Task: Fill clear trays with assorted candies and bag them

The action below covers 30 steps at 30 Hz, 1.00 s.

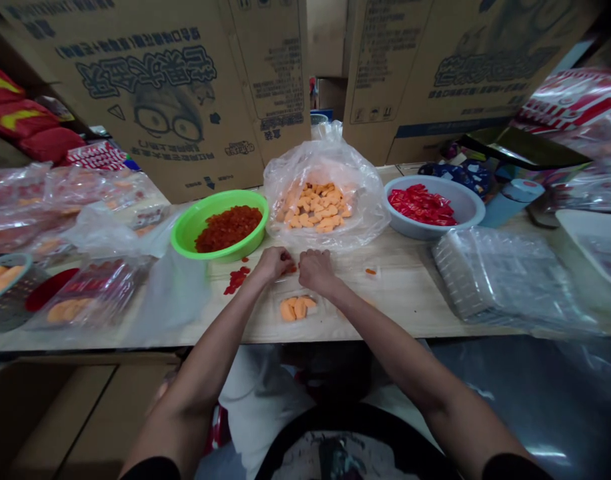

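My left hand (273, 262) and my right hand (315, 269) rest side by side on the wooden table (410, 293), both with fingers curled over small red pieces at the far end of a clear plastic tray (298, 300). What the fingers pinch is too small to name. Orange pieces (296, 308) lie in the tray's near compartment. A few loose red pieces (236, 278) lie on the table left of my left hand. Behind my hands stand a green bowl (185, 230) of dark red pieces, a clear bag (320, 193) of orange pieces and a grey bowl (465, 203) of red wrapped pieces.
A stack of clear empty trays (485, 273) lies to the right. Filled plastic packs (85, 293) and bags crowd the left side. Large cardboard boxes (175, 93) stand behind the table. A single orange bit (370, 271) lies right of my hands.
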Each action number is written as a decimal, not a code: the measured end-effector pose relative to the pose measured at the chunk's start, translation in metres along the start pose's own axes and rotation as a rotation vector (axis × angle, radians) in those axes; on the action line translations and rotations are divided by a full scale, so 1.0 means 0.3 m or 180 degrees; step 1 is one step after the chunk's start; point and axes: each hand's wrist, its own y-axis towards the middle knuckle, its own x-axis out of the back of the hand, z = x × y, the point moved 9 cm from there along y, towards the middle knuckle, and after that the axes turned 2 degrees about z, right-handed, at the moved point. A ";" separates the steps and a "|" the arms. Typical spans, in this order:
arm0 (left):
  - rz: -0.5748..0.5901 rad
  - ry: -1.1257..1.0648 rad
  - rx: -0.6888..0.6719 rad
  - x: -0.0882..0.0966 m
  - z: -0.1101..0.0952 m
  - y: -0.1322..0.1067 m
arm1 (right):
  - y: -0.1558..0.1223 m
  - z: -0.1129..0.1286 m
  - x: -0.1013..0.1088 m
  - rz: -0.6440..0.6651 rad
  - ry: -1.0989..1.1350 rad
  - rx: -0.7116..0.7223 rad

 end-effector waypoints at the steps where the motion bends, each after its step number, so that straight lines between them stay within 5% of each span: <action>1: -0.0041 -0.0031 0.0004 0.008 0.008 -0.002 | 0.006 -0.012 0.002 0.0019 0.0012 -0.0036; 13: -0.0157 0.0000 -0.0067 0.031 0.037 -0.017 | 0.044 -0.030 0.038 -0.0190 -0.0112 0.0419; 23: 0.0326 0.0291 -0.0832 -0.014 -0.031 -0.040 | -0.240 -0.161 0.045 -0.0457 0.0675 0.0312; 26: 0.0289 -0.0348 -0.0717 0.008 -0.020 -0.040 | -0.320 -0.286 0.070 -0.0820 0.0812 0.0156; 30: 0.0225 -0.2417 0.0224 0.030 0.074 -0.050 | -0.399 -0.513 0.096 -0.1273 0.0850 -0.0436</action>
